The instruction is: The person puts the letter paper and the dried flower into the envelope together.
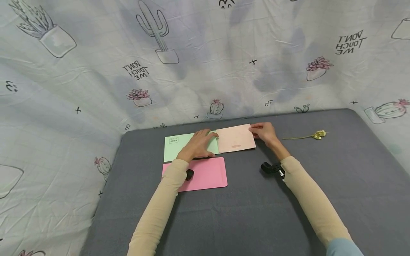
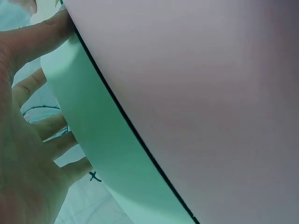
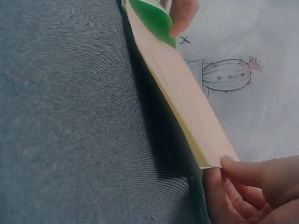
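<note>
A light green envelope (image 1: 173, 148) with a small printed box lies near the table's back edge. My left hand (image 1: 199, 145) spans its right part, thumb at the near edge and fingers over the far edge; the green paper bows in the right wrist view. A peach paper card (image 1: 236, 138) with a small printed mark meets the envelope's right end, its left end at the green mouth; how deep it sits inside cannot be seen. My right hand (image 3: 254, 189) pinches the card's right end, slightly raised. A pink envelope (image 1: 209, 174) lies under my left forearm.
A dried yellow flower (image 1: 318, 135) on a thin stem lies to the right of my right hand. Grey cloth covers the table (image 1: 237, 220). A printed cactus curtain (image 1: 198, 85) hangs behind the back edge and along the sides.
</note>
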The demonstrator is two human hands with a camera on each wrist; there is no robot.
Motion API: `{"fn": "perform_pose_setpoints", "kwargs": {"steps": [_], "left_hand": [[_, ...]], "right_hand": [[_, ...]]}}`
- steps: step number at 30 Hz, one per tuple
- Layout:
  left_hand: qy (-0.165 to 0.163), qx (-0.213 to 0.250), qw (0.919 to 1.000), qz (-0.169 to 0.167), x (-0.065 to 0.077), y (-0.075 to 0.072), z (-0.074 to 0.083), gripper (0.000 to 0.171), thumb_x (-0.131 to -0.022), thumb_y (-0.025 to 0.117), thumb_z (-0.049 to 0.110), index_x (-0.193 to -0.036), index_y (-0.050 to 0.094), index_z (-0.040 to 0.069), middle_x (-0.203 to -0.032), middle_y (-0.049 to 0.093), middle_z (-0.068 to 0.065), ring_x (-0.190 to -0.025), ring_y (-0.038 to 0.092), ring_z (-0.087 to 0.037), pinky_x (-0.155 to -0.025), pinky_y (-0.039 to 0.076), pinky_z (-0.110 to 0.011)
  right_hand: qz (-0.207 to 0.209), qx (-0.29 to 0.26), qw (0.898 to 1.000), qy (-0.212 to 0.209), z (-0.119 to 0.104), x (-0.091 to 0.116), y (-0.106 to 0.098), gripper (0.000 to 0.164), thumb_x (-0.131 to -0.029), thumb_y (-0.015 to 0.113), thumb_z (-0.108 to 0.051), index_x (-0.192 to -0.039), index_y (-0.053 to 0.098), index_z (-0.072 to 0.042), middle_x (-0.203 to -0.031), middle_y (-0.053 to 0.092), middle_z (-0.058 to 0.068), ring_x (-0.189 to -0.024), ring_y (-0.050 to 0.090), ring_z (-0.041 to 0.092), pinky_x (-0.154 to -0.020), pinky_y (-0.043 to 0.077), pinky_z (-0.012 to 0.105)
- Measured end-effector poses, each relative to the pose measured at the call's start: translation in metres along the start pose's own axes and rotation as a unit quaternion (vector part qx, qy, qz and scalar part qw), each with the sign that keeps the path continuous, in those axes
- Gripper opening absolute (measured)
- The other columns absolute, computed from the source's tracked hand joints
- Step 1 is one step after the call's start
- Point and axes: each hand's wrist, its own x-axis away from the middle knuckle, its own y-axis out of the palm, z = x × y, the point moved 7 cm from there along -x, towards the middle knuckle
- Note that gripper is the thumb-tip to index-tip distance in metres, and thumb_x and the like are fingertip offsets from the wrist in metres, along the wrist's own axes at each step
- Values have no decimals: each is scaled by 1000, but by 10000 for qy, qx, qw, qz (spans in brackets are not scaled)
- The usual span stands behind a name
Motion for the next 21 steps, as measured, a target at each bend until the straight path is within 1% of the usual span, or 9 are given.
{"fn": "perform_pose_setpoints", "kwargs": {"steps": [4, 11, 14, 18, 20, 21], "left_hand": [[29, 3, 10000, -48, -3, 0, 0, 74, -76, 83, 42, -139, 48, 24, -150, 36, -16, -139, 34, -34, -115, 25, -50], [26, 48, 9998, -182, -7, 1, -4, 75, -77, 83, 42, -140, 47, 24, -151, 35, -15, -140, 33, -32, -117, 23, -49], [39, 73, 9998, -203, -8, 1, -6, 75, -77, 83, 42, -140, 46, 24, -151, 35, -15, -141, 32, -32, -117, 22, -48], [32, 102, 9997, -230, -9, 0, -7, 74, -77, 83, 41, -140, 47, 24, -152, 34, -16, -141, 32, -32, -117, 22, -49], [22, 101, 9997, -239, -10, -1, -8, 74, -77, 83, 41, -139, 47, 24, -152, 34, -16, -141, 32, -32, -117, 22, -49], [24, 101, 9997, -240, -10, -1, -8, 74, -77, 83, 41, -139, 47, 24, -152, 34, -16, -141, 32, -32, -117, 22, -48]], "right_hand": [[22, -46, 10000, 55, 3, -1, 0, 35, -98, 60, -13, -125, 60, 9, -122, 62, 27, -85, 65, 12, -72, 57, 23], [43, -144, 9999, 20, 5, -3, 0, 33, -97, 61, -12, -122, 61, 11, -119, 63, 28, -73, 62, 1, -70, 57, 20], [-9, -160, 9999, 65, 5, -4, 1, 33, -96, 62, -10, -120, 62, 12, -113, 65, 27, -67, 62, 0, -67, 57, 20], [-96, -200, 9996, 151, 4, -5, 2, 31, -94, 64, -8, -117, 63, 14, -100, 69, 20, -64, 63, 2, -64, 57, 21], [-144, -251, 9994, 169, 3, -5, 3, 31, -94, 65, -7, -116, 63, 14, -97, 70, 18, -63, 64, 2, -63, 57, 22], [-181, -292, 9993, 158, 3, -5, 5, 31, -93, 66, -6, -116, 63, 15, -98, 70, 19, -63, 64, 2, -64, 58, 22]]}}
